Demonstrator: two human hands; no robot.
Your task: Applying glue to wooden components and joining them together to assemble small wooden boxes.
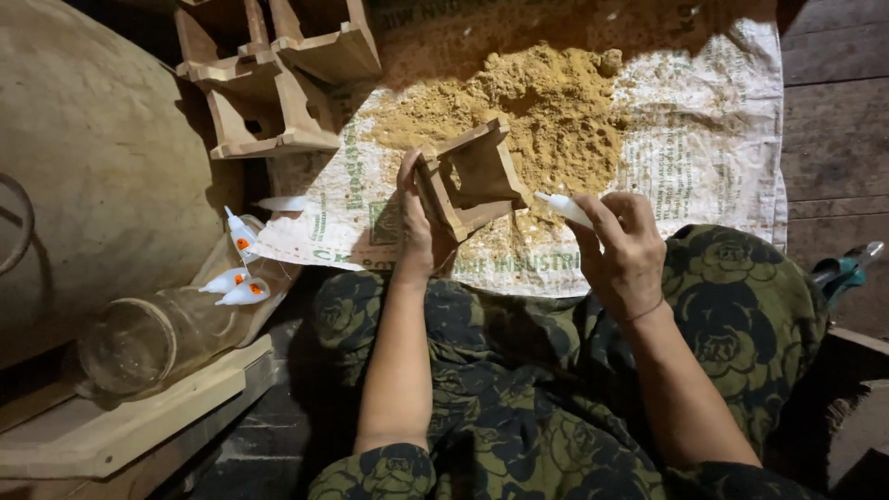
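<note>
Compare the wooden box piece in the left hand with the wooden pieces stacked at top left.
The held wooden piece is single, tilted, gripped by the left hand over the sawdust pile. The stacked wooden pieces are several, untouched, lying beside the printed sack. Both are open, square-framed, reddish-brown wood.

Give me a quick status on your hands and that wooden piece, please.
Left hand gripping small wooden frame over sawdust pile. Right hand holding white glue tube, nozzle at frame's edge. Nothing between them.

Dim scene, light falling from the top centre
Brightness is pooling on the heap of tan sawdust [528, 102] and the printed white woven sack [704, 120]; corners are sinking into shadow, edges are bending slightly
</note>
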